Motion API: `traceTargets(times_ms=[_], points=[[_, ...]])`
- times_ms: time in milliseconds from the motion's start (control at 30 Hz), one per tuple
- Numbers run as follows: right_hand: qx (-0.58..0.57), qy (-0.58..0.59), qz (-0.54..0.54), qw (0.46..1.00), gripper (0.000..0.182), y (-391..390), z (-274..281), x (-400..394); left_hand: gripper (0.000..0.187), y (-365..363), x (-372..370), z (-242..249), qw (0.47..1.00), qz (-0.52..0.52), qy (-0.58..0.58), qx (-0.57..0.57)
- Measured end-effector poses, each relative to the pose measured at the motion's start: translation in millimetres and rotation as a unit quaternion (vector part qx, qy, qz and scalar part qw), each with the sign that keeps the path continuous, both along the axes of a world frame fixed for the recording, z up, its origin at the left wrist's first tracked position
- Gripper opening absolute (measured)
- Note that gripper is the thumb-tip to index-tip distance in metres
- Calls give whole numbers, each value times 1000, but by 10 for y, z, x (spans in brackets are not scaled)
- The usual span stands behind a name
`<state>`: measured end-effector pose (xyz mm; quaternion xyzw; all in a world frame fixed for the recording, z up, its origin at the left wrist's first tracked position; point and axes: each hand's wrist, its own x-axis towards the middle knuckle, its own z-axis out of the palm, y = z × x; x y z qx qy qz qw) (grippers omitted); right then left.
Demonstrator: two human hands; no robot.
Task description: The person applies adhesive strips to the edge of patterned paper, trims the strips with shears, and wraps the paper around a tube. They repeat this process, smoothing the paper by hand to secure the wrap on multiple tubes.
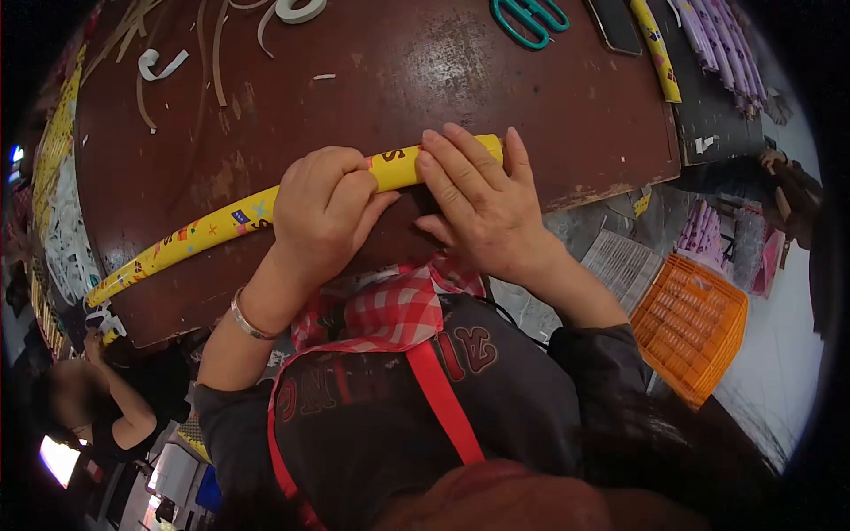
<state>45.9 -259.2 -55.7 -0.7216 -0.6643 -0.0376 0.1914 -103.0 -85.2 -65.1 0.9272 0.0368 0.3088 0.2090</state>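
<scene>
A long yellow printed tube lies across the dark red table, its far end reaching the table's left edge. My left hand is wrapped round the tube's middle part, fingers curled. Near the tube's right end, my right hand rests flat on top, its fingers stretched out and the thumb apart. Between the two hands a short printed stretch of the tube shows.
Green-handled scissors, a phone, a white tape roll and brown strips lie toward the back. Another yellow tube and purple wrapped tubes are at right. An orange basket stands below; another person is at left.
</scene>
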Motion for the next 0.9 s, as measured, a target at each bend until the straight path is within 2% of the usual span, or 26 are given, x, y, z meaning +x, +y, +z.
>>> traceTargets(times_ms=[300,433,500,567,600,667,800,867,900], points=[[-9,-44,-42,998,53,25,74,244,36,-45,-27,53,999,-15,21,26],[5,-36,-25,999,50,30,78,285,30,-24,31,355,992,-6,119,-38],[12,-37,-23,999,50,24,74,294,28,27,96,413,985,-5,159,-64],[21,-40,-24,999,50,14,80,304,27,77,193,435,964,-28,246,-96],[27,-44,-23,998,49,4,86,311,27,81,249,444,964,-27,246,-95],[34,-48,-25,998,49,4,96,323,36,73,367,457,945,-57,273,-171],[49,-51,-22,997,45,-10,143,350,43,103,480,505,929,-72,325,-159],[39,-44,-19,998,47,-14,146,348,43,147,497,551,891,-94,392,-209],[36,-43,-17,998,47,-16,145,343,43,163,489,544,891,-92,393,-209]])
